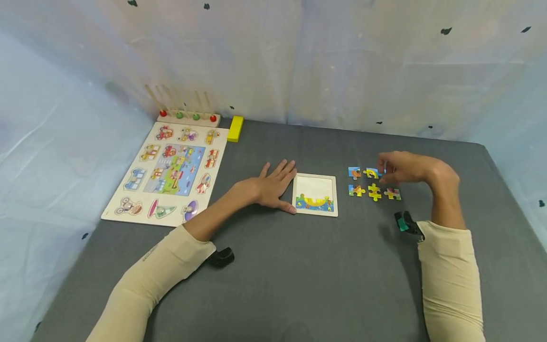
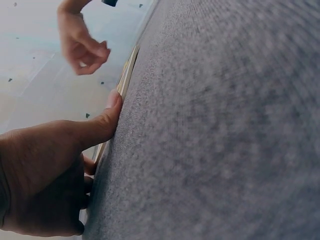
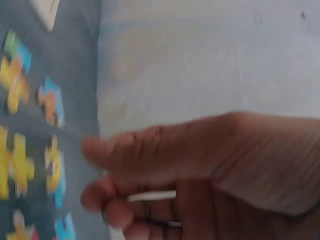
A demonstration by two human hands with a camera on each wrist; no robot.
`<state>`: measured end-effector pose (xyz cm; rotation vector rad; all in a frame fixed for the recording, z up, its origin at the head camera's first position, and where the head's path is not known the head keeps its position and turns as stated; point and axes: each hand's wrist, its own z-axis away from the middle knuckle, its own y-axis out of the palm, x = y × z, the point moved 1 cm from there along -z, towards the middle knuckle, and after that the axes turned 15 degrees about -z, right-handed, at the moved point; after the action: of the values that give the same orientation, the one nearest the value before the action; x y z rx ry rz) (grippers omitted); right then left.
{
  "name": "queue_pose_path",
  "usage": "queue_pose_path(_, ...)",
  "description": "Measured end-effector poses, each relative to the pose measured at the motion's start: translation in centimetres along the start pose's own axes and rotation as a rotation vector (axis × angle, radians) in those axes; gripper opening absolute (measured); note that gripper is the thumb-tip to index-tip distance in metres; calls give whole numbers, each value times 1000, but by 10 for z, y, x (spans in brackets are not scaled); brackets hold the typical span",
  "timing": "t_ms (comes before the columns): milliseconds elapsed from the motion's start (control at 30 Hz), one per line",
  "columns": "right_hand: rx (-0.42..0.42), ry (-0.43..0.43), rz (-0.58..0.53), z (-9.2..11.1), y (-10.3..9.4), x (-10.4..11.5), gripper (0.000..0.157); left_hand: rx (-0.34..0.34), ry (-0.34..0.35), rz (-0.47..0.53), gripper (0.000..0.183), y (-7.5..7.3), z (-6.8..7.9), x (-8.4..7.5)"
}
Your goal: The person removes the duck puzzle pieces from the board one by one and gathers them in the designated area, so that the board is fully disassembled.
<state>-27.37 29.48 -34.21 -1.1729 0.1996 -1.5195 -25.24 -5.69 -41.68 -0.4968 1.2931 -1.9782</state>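
A small square puzzle tray [image 1: 315, 216] with a pale wooden rim lies mid-table, its bottom strip filled with yellow and blue jigsaw pieces. My left hand [image 1: 273, 187] rests on the table with fingers spread, its thumb and fingertips at the tray's left edge. To the right of the tray lie several loose jigsaw pieces [image 1: 374, 192] in yellow, blue and orange. My right hand [image 1: 408, 167] hovers over the far right of these pieces, fingers loosely bent. In the right wrist view, thumb and fingertips stand close with nothing seen between them; a blue-edged piece [image 3: 65, 227] shows below.
At the left lies a large wooden picture board [image 1: 143, 187] with vehicle and toy shapes. Behind it stands a peg rack [image 1: 188, 118] with red and green beads, beside a yellow block [image 1: 235, 128]. A pale curtain [image 1: 363, 71] rises behind the grey table.
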Motion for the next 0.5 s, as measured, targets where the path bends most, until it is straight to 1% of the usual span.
queue_pose_path(133,-24,-152,17,-7,14,31,25,11,-5,-6,119,2,-1,0)
queue_pose_path(267,8,-282,25,-19,36,59,24,20,8,12,118,7,-4,0)
queue_pose_path(400,68,-383,44,-35,58,81,24,19,9,24,117,4,-6,0)
queue_pose_path(500,107,-424,54,-46,70,91,27,20,-3,17,116,0,-4,0)
